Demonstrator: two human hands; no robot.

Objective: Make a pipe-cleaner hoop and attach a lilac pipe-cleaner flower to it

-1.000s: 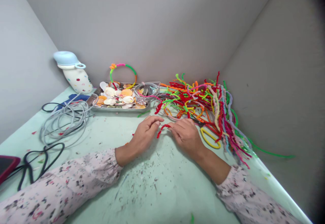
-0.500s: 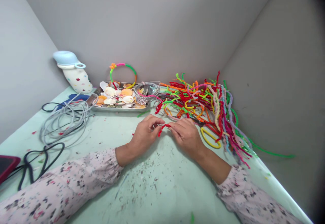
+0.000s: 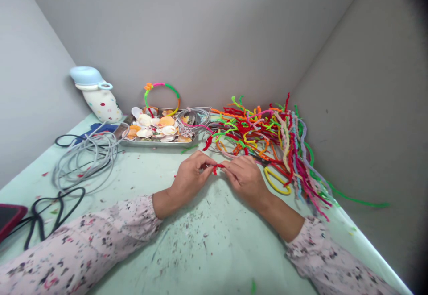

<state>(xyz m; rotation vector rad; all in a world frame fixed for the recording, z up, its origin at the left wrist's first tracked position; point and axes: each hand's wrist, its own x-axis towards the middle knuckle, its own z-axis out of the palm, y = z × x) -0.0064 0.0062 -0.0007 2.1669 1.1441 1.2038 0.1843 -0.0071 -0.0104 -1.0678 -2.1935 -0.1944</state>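
My left hand (image 3: 190, 176) and my right hand (image 3: 245, 177) rest side by side on the pale green table (image 3: 207, 241). Between their fingertips they pinch a short red pipe cleaner (image 3: 218, 167), bunched into a small bend. Just behind the hands lies a big tangle of pipe cleaners (image 3: 267, 139) in red, green, orange, yellow and pink. Yellow-handled scissors (image 3: 277, 181) lie right of my right hand, partly under the pile.
A metal tray (image 3: 157, 142) of seashells stands behind, with a colourful pipe-cleaner ring (image 3: 162, 93) leaning on the wall. A white spotted bottle (image 3: 96, 95), grey cables (image 3: 83, 154), a black cord (image 3: 50, 208) and a red-edged device (image 3: 8, 219) are at left. Grey walls enclose the table.
The red pipe cleaner hung down as a longer strand between the hands; now it is drawn up into a short bent bit at the fingertips. The hands have moved slightly closer together.
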